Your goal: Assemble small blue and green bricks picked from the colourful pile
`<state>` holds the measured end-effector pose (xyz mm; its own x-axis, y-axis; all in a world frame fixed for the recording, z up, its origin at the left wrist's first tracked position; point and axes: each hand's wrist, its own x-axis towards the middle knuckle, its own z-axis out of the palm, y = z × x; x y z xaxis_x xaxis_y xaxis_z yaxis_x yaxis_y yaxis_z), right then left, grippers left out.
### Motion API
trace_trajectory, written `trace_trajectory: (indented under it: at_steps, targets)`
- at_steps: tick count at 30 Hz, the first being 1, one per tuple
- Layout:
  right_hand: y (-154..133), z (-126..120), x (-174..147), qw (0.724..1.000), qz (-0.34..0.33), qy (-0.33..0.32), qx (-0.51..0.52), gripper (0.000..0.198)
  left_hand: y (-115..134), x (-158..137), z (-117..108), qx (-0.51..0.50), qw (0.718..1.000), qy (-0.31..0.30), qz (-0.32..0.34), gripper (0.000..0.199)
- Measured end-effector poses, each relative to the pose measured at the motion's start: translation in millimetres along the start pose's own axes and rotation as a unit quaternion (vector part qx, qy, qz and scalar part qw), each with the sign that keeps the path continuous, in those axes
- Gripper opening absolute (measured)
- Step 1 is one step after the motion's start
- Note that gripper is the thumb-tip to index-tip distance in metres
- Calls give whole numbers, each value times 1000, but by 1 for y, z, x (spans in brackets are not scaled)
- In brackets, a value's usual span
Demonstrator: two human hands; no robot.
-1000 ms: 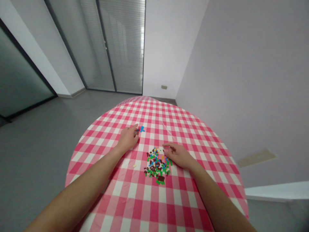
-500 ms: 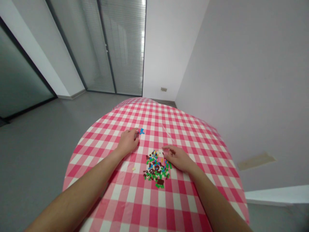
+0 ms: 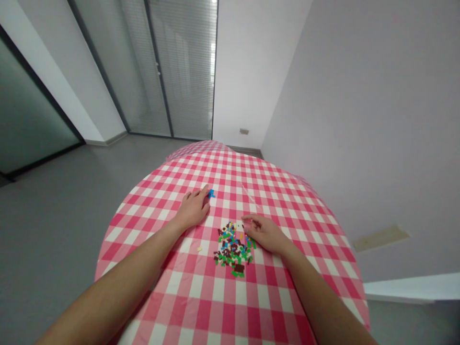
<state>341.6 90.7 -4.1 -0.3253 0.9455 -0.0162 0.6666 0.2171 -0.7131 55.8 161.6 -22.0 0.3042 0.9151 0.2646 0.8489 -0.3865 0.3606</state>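
Small blue building bricks [image 3: 212, 193] lie together on the checked tablecloth, left of the middle. My left hand [image 3: 193, 208] rests beside them, its fingers spread and the index fingertip at their left edge. A loose pile of tiny building bricks [image 3: 233, 251] in brown, green, blue, white and yellow lies nearer to me. At the pile's right edge is my right hand [image 3: 265, 233], with loosely curled fingers apart; nothing shows between them. One pale yellow brick [image 3: 200, 249] sits alone to the left of the pile.
A red and white checked tablecloth [image 3: 179, 292] covers the rounded table. Behind it stand a glass partition with blinds [image 3: 187, 72] and a white wall [image 3: 255, 72]. Another wall [image 3: 359, 120] runs close along the right side. Grey floor [image 3: 53, 215] lies to the left.
My left hand's fingers have spread and its index finger has stretched forward to the blue bricks. My right hand has hardly moved.
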Motion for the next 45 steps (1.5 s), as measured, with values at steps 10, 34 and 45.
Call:
trace_trajectory:
  at_steps: [10,34,45]
  targets:
    - [-3,0,0,1000,8,5,-2,41,15,-6,-10,-90,985,7,149,14]
    - [2,-5,-2,999,-15,-41,22,18,48,-29,-23,-162,929,-163,290,13]
    - [-8,-4,-4,996,-48,-72,-21,17,50,-30,-22,-193,923,-164,290,10]
